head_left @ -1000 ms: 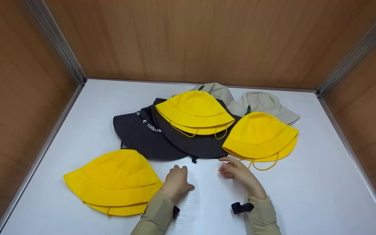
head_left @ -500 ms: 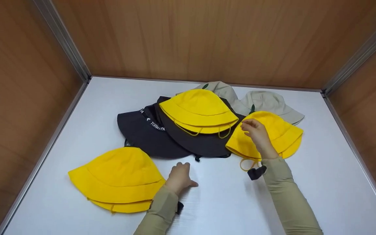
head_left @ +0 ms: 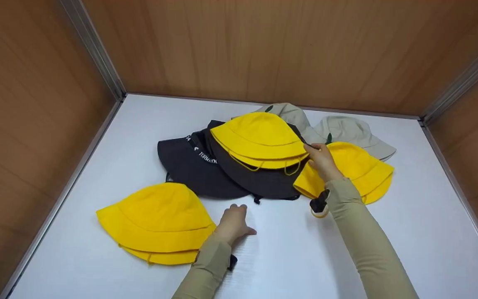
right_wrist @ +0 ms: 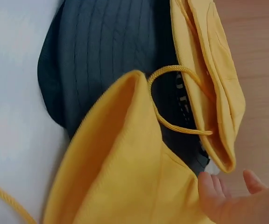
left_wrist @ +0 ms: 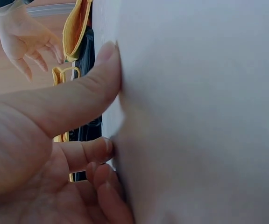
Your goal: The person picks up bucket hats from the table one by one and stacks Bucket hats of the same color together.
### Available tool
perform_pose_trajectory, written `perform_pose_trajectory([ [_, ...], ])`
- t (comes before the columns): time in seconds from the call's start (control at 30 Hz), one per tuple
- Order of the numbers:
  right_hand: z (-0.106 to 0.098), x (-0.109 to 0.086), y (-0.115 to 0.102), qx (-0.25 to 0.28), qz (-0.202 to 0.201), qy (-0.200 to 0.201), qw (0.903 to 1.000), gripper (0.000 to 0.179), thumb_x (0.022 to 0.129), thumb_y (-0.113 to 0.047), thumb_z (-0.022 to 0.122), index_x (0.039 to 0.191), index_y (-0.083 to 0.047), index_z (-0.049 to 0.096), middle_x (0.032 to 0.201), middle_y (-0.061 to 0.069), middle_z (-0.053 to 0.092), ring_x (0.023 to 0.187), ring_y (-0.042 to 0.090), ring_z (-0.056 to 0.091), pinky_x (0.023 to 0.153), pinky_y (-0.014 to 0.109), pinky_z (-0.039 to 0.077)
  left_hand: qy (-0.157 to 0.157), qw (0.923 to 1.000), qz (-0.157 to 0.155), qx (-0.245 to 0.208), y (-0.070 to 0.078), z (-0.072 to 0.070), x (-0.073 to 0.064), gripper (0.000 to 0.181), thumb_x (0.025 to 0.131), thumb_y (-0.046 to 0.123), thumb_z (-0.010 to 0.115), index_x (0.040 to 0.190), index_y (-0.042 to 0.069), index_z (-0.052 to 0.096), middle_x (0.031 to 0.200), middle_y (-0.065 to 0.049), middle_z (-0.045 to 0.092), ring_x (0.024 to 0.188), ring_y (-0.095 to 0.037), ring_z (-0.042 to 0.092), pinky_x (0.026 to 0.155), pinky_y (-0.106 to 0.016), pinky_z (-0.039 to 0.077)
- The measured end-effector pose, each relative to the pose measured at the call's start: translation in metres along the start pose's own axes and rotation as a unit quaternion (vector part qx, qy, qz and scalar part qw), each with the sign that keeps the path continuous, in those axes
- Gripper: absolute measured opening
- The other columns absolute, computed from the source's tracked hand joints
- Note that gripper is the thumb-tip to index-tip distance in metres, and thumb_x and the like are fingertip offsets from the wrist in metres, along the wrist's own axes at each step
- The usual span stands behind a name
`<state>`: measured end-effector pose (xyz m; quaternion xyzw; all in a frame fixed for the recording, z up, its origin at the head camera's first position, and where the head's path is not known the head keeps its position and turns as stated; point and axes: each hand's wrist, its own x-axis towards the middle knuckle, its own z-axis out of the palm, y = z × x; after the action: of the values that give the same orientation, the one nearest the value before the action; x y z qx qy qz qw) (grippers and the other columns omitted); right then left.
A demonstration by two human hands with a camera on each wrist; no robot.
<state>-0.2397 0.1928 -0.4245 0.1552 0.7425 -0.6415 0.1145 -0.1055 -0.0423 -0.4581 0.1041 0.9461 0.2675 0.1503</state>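
My left hand (head_left: 234, 224) rests its fingertips on the white tabletop, right beside a yellow bucket hat (head_left: 160, 220) at the front left; it holds nothing. Over a second yellow bucket hat (head_left: 357, 172) on the right reaches my right hand (head_left: 323, 162), its fingers at the right end of the brim of a third, middle yellow bucket hat (head_left: 259, 135). In the right wrist view the fingers (right_wrist: 211, 189) are apart, just short of that brim, whose yellow cord (right_wrist: 172, 126) hangs in a loop. The middle hat lies on top of dark wide-brimmed hats (head_left: 197, 176).
Two beige bucket hats (head_left: 342, 132) with small green leaf marks lie behind the yellow ones, near the wooden back panel (head_left: 255, 50). Wood panels with metal corner strips also stand left and right. The white table (head_left: 288, 257) continues in front of the hats.
My right hand has moved from the table in front of the hats, up over the right yellow hat, to the middle yellow hat's brim. The left hand stays in place; the view has shifted slightly.
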Motion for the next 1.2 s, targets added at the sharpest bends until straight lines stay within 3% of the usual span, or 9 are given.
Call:
perform_pose_trajectory([
  [0.1,-0.012,0.027,0.014,0.053,0.061,-0.044,0.9958,0.070,0.097,-0.035,0.050,0.147,-0.004,0.013,0.155,0.017,0.016,0.142,0.028,0.023,0.115,0.036,0.024,0.010,0.9984,-0.052,0.019,-0.008,0.030,0.020,0.059,0.068,0.023,0.085,0.114,-0.004,0.059,0.103,-0.021,0.059,0.097,-0.038,0.058,0.087,-0.044,0.048],
  [0.27,-0.003,0.036,0.024,0.141,0.102,0.004,0.9848,0.070,0.097,-0.028,0.053,0.150,-0.010,0.011,0.155,0.010,0.020,0.140,0.024,0.030,0.112,0.033,0.031,-0.004,0.9988,-0.049,0.006,-0.013,0.033,0.025,0.063,0.070,0.021,0.084,0.119,-0.007,0.056,0.109,-0.025,0.057,0.101,-0.041,0.057,0.091,-0.046,0.047],
  [0.47,0.010,0.041,0.034,0.305,0.118,-0.007,0.9450,0.057,0.098,-0.020,0.050,0.148,-0.012,0.025,0.147,0.008,0.037,0.133,0.018,0.039,0.108,0.030,0.035,-0.011,0.9987,-0.050,-0.004,-0.014,0.031,0.024,0.062,0.068,0.021,0.085,0.115,-0.007,0.057,0.106,-0.024,0.058,0.100,-0.040,0.057,0.090,-0.047,0.047],
  [0.57,0.019,0.040,0.036,0.336,0.121,-0.021,0.9337,0.043,0.098,-0.018,0.050,0.138,-0.012,0.037,0.128,0.006,0.049,0.118,0.016,0.049,0.107,0.031,0.036,-0.010,0.9987,-0.051,-0.004,-0.013,0.030,0.024,0.061,0.067,0.021,0.086,0.113,-0.007,0.058,0.105,-0.024,0.058,0.099,-0.040,0.057,0.089,-0.047,0.048],
  [0.67,0.026,0.039,0.037,0.348,0.114,-0.028,0.9301,0.022,0.098,-0.016,0.049,0.119,-0.011,0.045,0.104,0.002,0.054,0.096,0.014,0.056,0.108,0.035,0.036,-0.009,0.9988,-0.049,-0.002,-0.013,0.031,0.024,0.062,0.067,0.022,0.086,0.114,-0.007,0.058,0.105,-0.024,0.058,0.099,-0.040,0.057,0.089,-0.047,0.048],
  [0.73,0.028,0.038,0.036,0.340,0.105,-0.031,0.9342,0.018,0.099,-0.014,0.047,0.116,-0.010,0.043,0.096,0.002,0.056,0.086,0.013,0.058,0.108,0.038,0.036,-0.001,0.9991,-0.042,0.004,-0.013,0.032,0.023,0.060,0.066,0.022,0.086,0.111,-0.007,0.059,0.102,-0.023,0.059,0.096,-0.040,0.058,0.087,-0.047,0.048],
  [0.97,0.031,0.036,0.034,0.330,0.087,-0.014,0.9398,0.055,0.099,-0.005,0.041,0.147,-0.015,0.015,0.101,0.003,0.049,0.077,0.011,0.058,0.076,0.029,0.053,0.015,0.9991,-0.038,0.011,-0.010,0.031,0.020,0.056,0.065,0.021,0.087,0.105,-0.006,0.059,0.097,-0.023,0.058,0.091,-0.040,0.058,0.083,-0.047,0.049],
  [1.07,0.032,0.035,0.032,0.342,0.083,-0.004,0.9359,0.056,0.099,-0.003,0.041,0.147,-0.016,0.014,0.104,0.003,0.047,0.078,0.012,0.057,0.088,0.032,0.050,0.014,0.9991,-0.037,0.013,-0.012,0.032,0.021,0.057,0.065,0.022,0.087,0.106,-0.006,0.059,0.098,-0.023,0.058,0.092,-0.040,0.058,0.084,-0.047,0.049],
  [1.2,0.033,0.032,0.027,0.381,0.070,-0.003,0.9218,0.057,0.099,0.000,0.040,0.147,-0.018,0.016,0.109,0.003,0.045,0.086,0.013,0.055,0.109,0.040,0.034,0.019,0.9995,-0.022,0.014,-0.016,0.032,0.021,0.054,0.067,0.023,0.085,0.104,-0.007,0.060,0.095,-0.022,0.059,0.089,-0.039,0.059,0.082,-0.046,0.049],
])
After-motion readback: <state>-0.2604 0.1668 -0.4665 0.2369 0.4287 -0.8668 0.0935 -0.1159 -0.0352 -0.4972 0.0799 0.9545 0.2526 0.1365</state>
